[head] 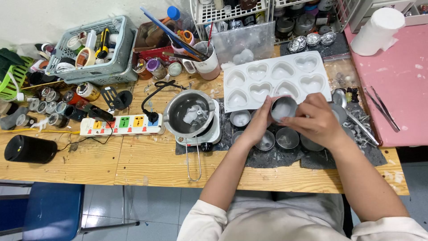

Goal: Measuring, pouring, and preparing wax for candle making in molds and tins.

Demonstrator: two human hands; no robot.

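- Just in front of the white heart-shaped mould tray (276, 78), both hands close around one small round metal tin (283, 108), lifted off the tabletop and showing a pale, waxy fill.
- The left hand (260, 126) cups the tin's near-left side, fingers pressed to its wall; the right hand (317, 121) wraps its right side, fingers curled tight against the rim.
- Below the mould tray, more small tins (266, 141) sit in a loose cluster on a dark mat (276, 157), under and beside the hands.
- Left of the mould tray, a steel melting pot (189, 112) with a wire handle rests on a small white hotplate (215, 129).
- Further left of the tray, a white power strip (120, 125) lies on the wooden table (147, 160), one black plug in it.
- Behind and left of the tray, a grey plastic basket (96, 49) holds rolls of tape.
- Right of the tray, a pink board (397, 89) carries a white paper roll (376, 29) and metal tweezers (382, 108).
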